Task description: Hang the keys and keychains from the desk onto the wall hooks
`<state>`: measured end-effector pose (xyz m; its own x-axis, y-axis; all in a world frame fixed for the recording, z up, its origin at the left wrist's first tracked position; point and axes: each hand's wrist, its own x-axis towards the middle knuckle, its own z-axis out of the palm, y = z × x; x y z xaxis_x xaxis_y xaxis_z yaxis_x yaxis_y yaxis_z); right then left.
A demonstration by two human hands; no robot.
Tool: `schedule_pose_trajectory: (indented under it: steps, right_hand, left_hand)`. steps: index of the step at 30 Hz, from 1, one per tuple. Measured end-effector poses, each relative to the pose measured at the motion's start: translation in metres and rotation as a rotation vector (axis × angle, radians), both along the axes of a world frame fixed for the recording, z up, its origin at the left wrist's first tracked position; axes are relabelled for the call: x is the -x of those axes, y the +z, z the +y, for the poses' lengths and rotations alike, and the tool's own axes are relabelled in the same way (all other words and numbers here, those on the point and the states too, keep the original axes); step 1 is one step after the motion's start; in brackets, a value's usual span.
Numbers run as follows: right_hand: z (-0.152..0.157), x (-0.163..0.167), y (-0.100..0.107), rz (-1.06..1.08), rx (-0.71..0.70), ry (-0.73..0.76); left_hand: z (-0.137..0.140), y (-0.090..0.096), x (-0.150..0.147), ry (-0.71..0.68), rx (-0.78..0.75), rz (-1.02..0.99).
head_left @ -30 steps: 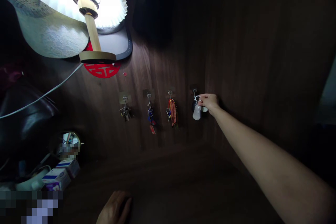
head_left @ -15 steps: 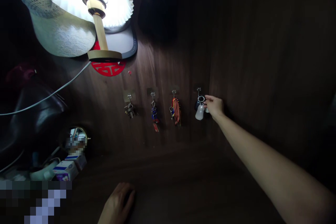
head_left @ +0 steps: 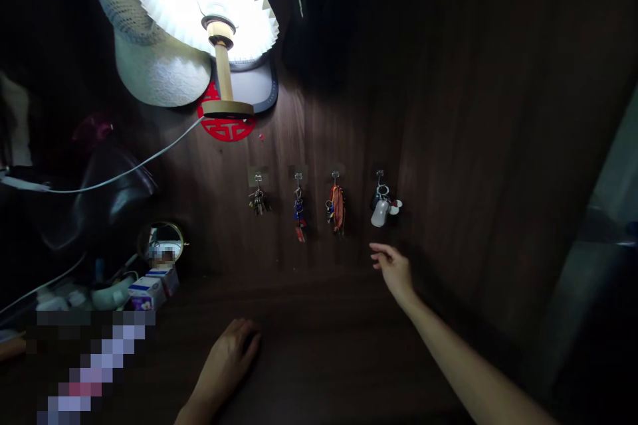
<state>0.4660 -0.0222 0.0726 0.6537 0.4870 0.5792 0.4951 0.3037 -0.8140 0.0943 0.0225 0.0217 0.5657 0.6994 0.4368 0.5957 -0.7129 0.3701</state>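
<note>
Right hand has its grip parted, below the hanging white fob. Left hand rests on the desk; grip cannot be determined.

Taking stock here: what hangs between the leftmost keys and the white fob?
In the head view, a blue keychain and an orange strap hang between the keys and white fob.

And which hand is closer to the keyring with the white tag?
Right. The right hand is just below the keyring; the left hand is farther, down to its left.
</note>
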Motion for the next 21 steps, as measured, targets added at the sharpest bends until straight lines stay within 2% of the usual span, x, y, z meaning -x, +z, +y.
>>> schedule_pose_trajectory:
  steps: [6,11,16,21]
  right_hand:
    - [-0.018,0.032,-0.045,0.1,0.13,0.122]
    - [-0.027,0.054,-0.071,0.136,0.219,0.198]
    - [-0.03,0.067,-0.085,0.106,0.287,0.243]
    - [-0.034,0.072,-0.087,-0.129,0.398,0.274]
  left_hand:
    - [-0.003,0.0,0.001,0.015,-0.012,-0.01]
    - [-0.003,-0.002,0.002,0.034,-0.028,0.026]
    - [-0.004,-0.003,0.004,0.032,-0.057,0.012]
    - [-0.006,-0.001,0.005,0.045,-0.041,0.031]
